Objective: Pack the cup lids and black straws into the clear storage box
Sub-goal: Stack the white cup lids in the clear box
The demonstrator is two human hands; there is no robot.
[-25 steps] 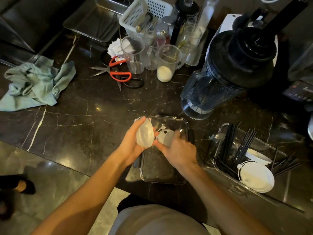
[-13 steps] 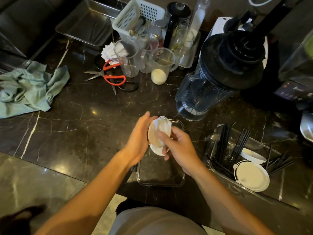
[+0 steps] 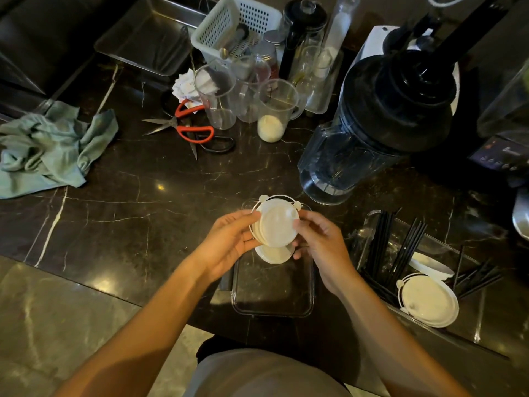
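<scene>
A stack of white cup lids (image 3: 276, 223) is held flat-side up between both hands, above the far end of a clear storage box (image 3: 272, 306) on the dark marble counter. My left hand (image 3: 229, 242) grips the stack's left edge and my right hand (image 3: 320, 243) its right edge. One more lid (image 3: 273, 255) shows just beneath the stack. To the right, a clear tray (image 3: 372, 224) holds several black straws (image 3: 380, 245) and more white lids (image 3: 429, 300).
A blender jug (image 3: 372, 133) stands just behind the box on the right. Further back are measuring cups (image 3: 272, 110), red-handled scissors (image 3: 189, 127), a white basket (image 3: 234, 27) and a metal tray (image 3: 148, 35). A green cloth (image 3: 48, 150) lies at the left.
The lids went from held apart in each hand to gathered into one stack, now turned flat and gripped by both hands over the box.
</scene>
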